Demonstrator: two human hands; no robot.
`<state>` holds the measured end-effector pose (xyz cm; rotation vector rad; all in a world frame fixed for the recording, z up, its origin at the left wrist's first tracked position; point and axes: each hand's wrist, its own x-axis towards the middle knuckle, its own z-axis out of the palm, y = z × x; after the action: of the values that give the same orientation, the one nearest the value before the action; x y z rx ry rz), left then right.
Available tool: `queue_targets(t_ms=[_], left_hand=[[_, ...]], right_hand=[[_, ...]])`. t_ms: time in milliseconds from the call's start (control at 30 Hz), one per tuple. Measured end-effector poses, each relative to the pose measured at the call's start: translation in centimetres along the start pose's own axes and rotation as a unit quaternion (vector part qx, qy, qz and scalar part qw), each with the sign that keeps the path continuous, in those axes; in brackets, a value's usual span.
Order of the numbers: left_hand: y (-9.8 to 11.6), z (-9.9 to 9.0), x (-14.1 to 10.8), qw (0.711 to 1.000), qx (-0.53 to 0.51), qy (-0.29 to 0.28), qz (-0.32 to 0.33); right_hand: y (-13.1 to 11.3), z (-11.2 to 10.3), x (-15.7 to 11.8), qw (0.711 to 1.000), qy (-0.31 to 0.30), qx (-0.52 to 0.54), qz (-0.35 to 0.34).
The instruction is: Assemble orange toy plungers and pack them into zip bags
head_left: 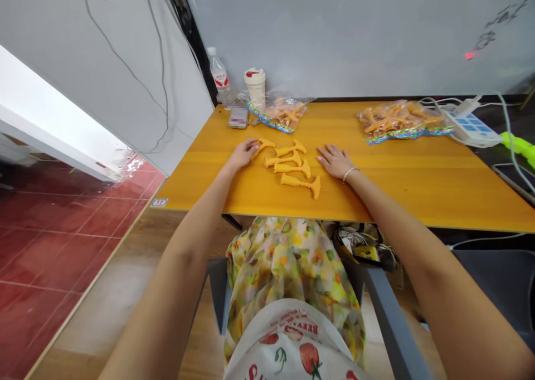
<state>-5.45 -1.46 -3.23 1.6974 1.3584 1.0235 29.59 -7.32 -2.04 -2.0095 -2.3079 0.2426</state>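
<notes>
On the left of the wooden table, my left hand is closed round the handle of an orange-yellow toy hammer, its head sticking out to the right. Several more such hammers lie in a loose column beside it: a top toy hammer, others below, and the lowest toy hammer nearest the table's front edge. Their heads point right. My right hand rests palm down on the tabletop to their right, fingers spread, holding nothing. A bracelet circles that wrist.
Along the back stand a water bottle, a lidded cup and a small box. One plastic bag of orange pieces lies beside them, another bag farther right. A power strip with cables sits at the right.
</notes>
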Motion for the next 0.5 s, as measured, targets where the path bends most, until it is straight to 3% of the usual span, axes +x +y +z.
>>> queue_targets(t_ms=[133, 300, 400, 500], left_hand=[[0.6, 1.7, 2.7, 0.998, -0.055, -0.033, 0.002], [1.8, 3.8, 4.4, 0.987, -0.113, -0.117, 0.007], [2.0, 4.0, 5.3, 0.980, -0.192, -0.028, -0.042], [2.3, 3.5, 6.7, 0.951, -0.271, 0.046, -0.139]], right_hand=[[-0.8, 0.0, 3.2, 1.000, -0.015, -0.004, -0.015], [-0.9, -0.1, 5.8, 0.999, -0.001, -0.016, -0.032], [-0.7, 0.0, 6.3, 0.999, 0.018, -0.017, -0.045], [-0.5, 0.2, 6.3, 0.998, 0.028, -0.007, -0.054]])
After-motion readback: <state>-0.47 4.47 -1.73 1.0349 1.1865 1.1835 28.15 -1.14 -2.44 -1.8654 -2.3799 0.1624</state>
